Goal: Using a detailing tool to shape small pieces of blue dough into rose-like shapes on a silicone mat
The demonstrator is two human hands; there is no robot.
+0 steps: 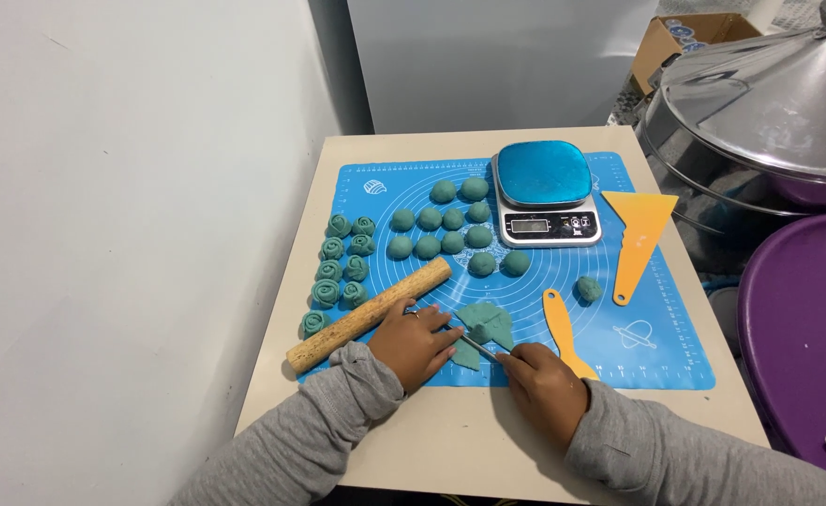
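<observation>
My left hand (416, 339) rests on the blue silicone mat (619, 347), fingers touching a flattened piece of teal dough (488, 321). My right hand (546, 382) grips a thin metal rod or blade (474, 344) laid across the dough's lower edge. A wooden rolling pin (368, 316) lies diagonally just left of my left hand. Plain teal dough balls (450, 230) sit in rows on the mat's middle. Rose-shaped dough pieces (341, 272) stand in two columns at the mat's left edge.
A digital kitchen scale (544, 192) with a blue top stands at the mat's far side. An orange scraper (635, 239) and an orange plastic knife (563, 328) lie to the right, with one dough ball (588, 289) between them. A metal steamer lid (769, 94) and purple tray (806, 328) sit beside the table.
</observation>
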